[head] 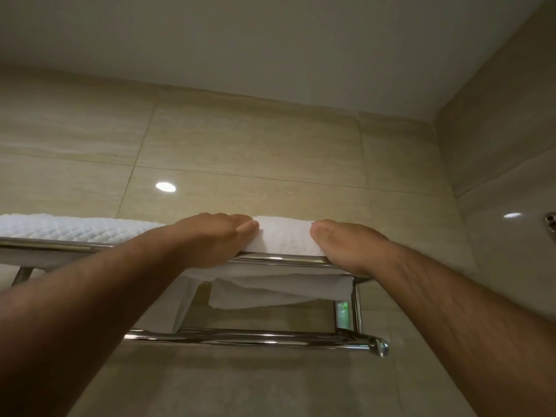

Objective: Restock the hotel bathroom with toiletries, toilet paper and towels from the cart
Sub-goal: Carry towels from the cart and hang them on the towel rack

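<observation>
A folded white towel (pixel 284 237) lies on top of a chrome wall rack (pixel 276 260) above my head. My left hand (pixel 210 239) holds the towel's left end, thumb on its front edge and fingers over the top. My right hand (pixel 349 245) holds the right end the same way. A second white towel (pixel 72 228) with a waffle texture lies on the rack to the left. More white cloth (pixel 270 288) sags below the shelf bars.
A lower chrome bar (pixel 255 338) runs under the shelf, ending in a rounded cap at the right. Beige tiled walls meet in a corner at the right, where a chrome fitting (pixel 550 221) sticks out. The ceiling is close above.
</observation>
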